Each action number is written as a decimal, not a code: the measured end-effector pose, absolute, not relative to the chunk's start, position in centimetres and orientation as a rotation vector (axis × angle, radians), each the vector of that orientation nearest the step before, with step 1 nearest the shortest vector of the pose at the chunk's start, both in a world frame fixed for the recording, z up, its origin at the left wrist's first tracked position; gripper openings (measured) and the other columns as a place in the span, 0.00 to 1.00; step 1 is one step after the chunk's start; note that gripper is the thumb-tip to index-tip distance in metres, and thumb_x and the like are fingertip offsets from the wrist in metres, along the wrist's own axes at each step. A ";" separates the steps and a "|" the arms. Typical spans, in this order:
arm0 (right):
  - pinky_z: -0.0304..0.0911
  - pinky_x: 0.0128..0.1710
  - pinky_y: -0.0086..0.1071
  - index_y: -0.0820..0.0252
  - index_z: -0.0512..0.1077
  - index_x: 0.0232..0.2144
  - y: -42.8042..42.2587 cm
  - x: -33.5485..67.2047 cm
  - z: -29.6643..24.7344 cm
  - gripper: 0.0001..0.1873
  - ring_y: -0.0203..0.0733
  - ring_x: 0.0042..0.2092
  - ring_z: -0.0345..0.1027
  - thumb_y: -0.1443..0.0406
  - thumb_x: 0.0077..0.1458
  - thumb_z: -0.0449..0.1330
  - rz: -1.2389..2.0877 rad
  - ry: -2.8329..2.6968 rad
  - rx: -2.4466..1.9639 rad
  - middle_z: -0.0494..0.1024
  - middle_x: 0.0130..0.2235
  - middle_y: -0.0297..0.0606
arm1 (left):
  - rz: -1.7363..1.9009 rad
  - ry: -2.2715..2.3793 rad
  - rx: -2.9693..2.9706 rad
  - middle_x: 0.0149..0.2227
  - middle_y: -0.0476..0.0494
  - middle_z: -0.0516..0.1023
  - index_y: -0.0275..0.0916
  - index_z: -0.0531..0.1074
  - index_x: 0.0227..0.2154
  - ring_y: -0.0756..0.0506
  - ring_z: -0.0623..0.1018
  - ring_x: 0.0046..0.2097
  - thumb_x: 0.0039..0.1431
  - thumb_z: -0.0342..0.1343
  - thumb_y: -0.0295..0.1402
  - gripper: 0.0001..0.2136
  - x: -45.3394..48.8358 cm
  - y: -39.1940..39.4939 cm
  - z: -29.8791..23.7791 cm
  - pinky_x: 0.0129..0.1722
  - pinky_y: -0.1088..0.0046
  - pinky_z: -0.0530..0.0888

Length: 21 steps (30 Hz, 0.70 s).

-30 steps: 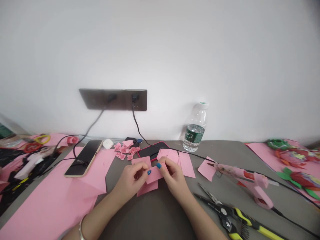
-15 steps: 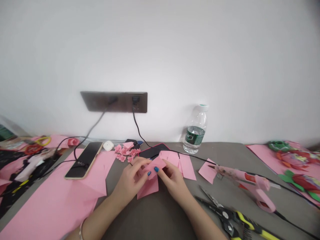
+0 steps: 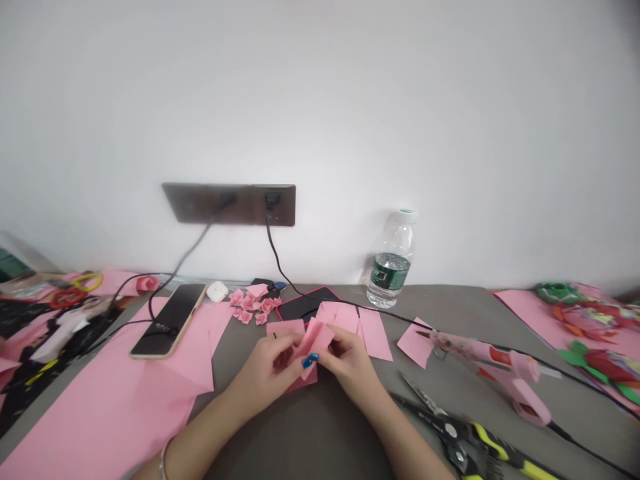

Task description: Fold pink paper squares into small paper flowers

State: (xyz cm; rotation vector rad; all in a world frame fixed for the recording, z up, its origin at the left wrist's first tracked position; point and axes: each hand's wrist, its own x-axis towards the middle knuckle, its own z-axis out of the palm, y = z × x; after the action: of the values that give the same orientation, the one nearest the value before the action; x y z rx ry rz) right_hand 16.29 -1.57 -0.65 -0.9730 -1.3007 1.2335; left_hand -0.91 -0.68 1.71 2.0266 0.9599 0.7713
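Paper piece [image 3: 315, 343], pink and folded, is pinched between both hands, dead center of the table [image 3: 310, 433]. Left hand [image 3: 265, 363] and right hand [image 3: 350, 363] are both closed in on it, with the fingers [image 3: 333, 340] gripping it from each side, and you can spot blue nail polish. One bangle [image 3: 163, 450] sits on the left wrist.

Right under the hands there's a pink sheet [image 3: 285, 327], and two more pink sheets [image 3: 375, 333] lie at 1 o'clock, just past them. Around the clock from there: one water bottle [image 3: 393, 263] at 1, one pink glue gun [image 3: 493, 363] at 3, one pair of yellow-and-black pliers [image 3: 465, 433] at 4. One phone [image 3: 167, 320] lies at 10 on a big pink sheet [image 3: 120, 393], and a cluster of about eight tiny paper roses [image 3: 247, 307] sits at 11.
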 end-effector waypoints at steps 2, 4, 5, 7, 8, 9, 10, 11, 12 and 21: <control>0.54 0.26 0.29 0.59 0.67 0.21 -1.5 16.4 -0.6 0.20 0.35 0.25 0.56 0.51 0.46 0.67 1.232 -1.308 -0.959 0.64 0.22 0.30 | 0.795 0.958 1.920 0.26 0.47 0.75 0.35 0.76 0.32 0.48 0.71 0.27 0.65 0.48 0.39 0.16 -0.9 -0.5 1.7 0.26 0.76 0.64; 0.54 0.27 0.29 0.59 0.66 0.22 -1.4 16.5 -0.6 0.19 0.36 0.27 0.56 0.51 0.49 0.65 1.207 -1.290 -0.938 0.63 0.23 0.30 | 0.875 0.990 1.815 0.23 0.48 0.72 0.34 0.75 0.27 0.49 0.69 0.26 0.64 0.48 0.40 0.17 -0.9 -0.3 1.5 0.25 0.76 0.63; 0.54 0.27 0.29 0.59 0.65 0.22 -1.4 16.5 -0.6 0.19 0.36 0.27 0.55 0.51 0.51 0.63 1.181 -1.275 -0.933 0.62 0.24 0.30 | 0.915 1.001 1.761 0.23 0.48 0.72 0.34 0.74 0.27 0.49 0.69 0.26 0.63 0.49 0.40 0.16 -1.0 -0.2 1.4 0.25 0.76 0.64; 0.52 0.27 0.29 0.58 0.63 0.23 -1.3 16.5 -0.7 0.19 0.36 0.27 0.54 0.52 0.55 0.61 1.124 -1.245 -0.938 0.60 0.25 0.29 | 0.955 0.990 1.671 0.26 0.47 0.74 0.34 0.75 0.30 0.48 0.71 0.28 0.61 0.52 0.39 0.13 -1.0 0.0 1.3 0.26 0.76 0.67; 0.51 0.26 0.28 0.57 0.62 0.24 -1.2 16.5 -0.7 0.18 0.35 0.27 0.53 0.52 0.56 0.60 1.105 -1.236 -0.945 0.59 0.25 0.29 | 0.954 0.974 1.646 0.27 0.46 0.75 0.34 0.75 0.31 0.47 0.72 0.29 0.60 0.53 0.38 0.12 -1.0 0.1 1.2 0.28 0.75 0.68; 0.50 0.26 0.28 0.57 0.62 0.25 -1.2 16.5 -0.8 0.18 0.35 0.26 0.52 0.53 0.56 0.60 1.097 -1.237 -0.952 0.58 0.25 0.28 | 0.944 0.959 1.638 0.29 0.45 0.76 0.34 0.76 0.31 0.46 0.73 0.31 0.59 0.54 0.38 0.12 -1.0 0.1 1.2 0.30 0.74 0.70; 0.50 0.25 0.28 0.57 0.61 0.25 -1.2 16.5 -0.8 0.18 0.35 0.26 0.52 0.53 0.56 0.60 1.095 -1.245 -0.958 0.58 0.25 0.28 | 0.930 0.953 1.647 0.30 0.44 0.77 0.34 0.76 0.31 0.45 0.74 0.32 0.59 0.54 0.37 0.11 -1.0 0.1 1.1 0.31 0.73 0.71; 0.50 0.25 0.28 0.57 0.62 0.26 -1.3 16.5 -0.8 0.17 0.35 0.26 0.52 0.53 0.56 0.61 1.099 -1.259 -0.962 0.58 0.25 0.28 | 0.922 0.963 1.667 0.30 0.44 0.78 0.33 0.77 0.31 0.45 0.74 0.32 0.59 0.54 0.37 0.11 -1.0 0.0 1.0 0.33 0.72 0.71; 0.51 0.26 0.28 0.57 0.63 0.27 -1.3 16.5 -0.8 0.16 0.35 0.27 0.53 0.53 0.56 0.61 1.110 -1.277 -0.961 0.60 0.26 0.28 | 0.918 0.984 1.693 0.30 0.43 0.78 0.33 0.77 0.31 0.44 0.75 0.33 0.59 0.54 0.36 0.11 -1.1 0.0 0.9 0.33 0.72 0.71; 0.60 0.33 0.30 0.57 0.71 0.34 -1.5 16.6 -0.6 0.11 0.41 0.34 0.65 0.56 0.59 0.58 1.144 -1.329 -0.905 0.71 0.32 0.35 | 1.013 1.018 1.741 0.43 0.41 0.81 0.38 0.77 0.45 0.45 0.78 0.37 0.61 0.52 0.31 0.13 -1.2 -0.1 1.1 0.35 0.73 0.73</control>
State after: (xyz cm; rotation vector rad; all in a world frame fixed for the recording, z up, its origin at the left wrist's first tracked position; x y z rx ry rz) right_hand 16.62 -1.46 -0.64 -0.9050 -1.3294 1.1438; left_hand -1.23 -0.07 1.06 1.7414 1.0176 1.0134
